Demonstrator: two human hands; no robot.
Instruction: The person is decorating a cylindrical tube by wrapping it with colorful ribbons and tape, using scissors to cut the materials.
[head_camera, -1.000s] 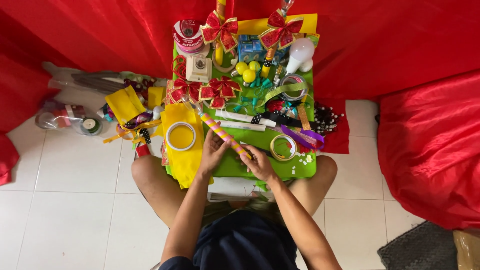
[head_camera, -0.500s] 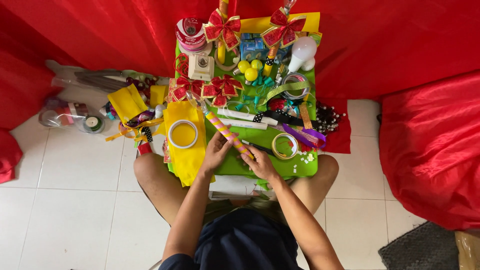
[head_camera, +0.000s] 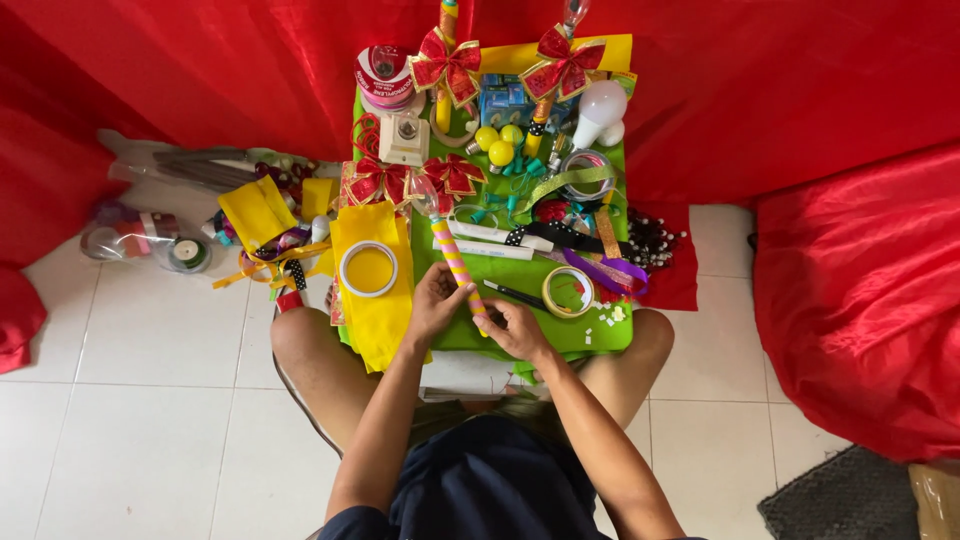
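- The person is sitting cross-legged on the white tiled floor (head_camera: 150, 400), working over a low green craft board (head_camera: 520, 275) resting across the lap.
- Step in hand, as I judge it: wrapping or fixing the covering on a thin stick with pink and yellow spiral stripes (head_camera: 455, 265), its far end pointing toward the red glitter bows (head_camera: 415, 180).
- The left hand (head_camera: 437, 300) is curling around the stick's lower middle, fingers bent and pinching it.
- The right hand (head_camera: 515, 328) is closing on the stick's near end, fingertips pressed together; what lies under them I cannot tell.
- A yellowish tape roll (head_camera: 567, 292) is lying just beside the right hand; a white tape ring (head_camera: 368, 269) is sitting on yellow felt (head_camera: 375, 310) near the left.
- Next move probably calls for steadying the stick while turning it.
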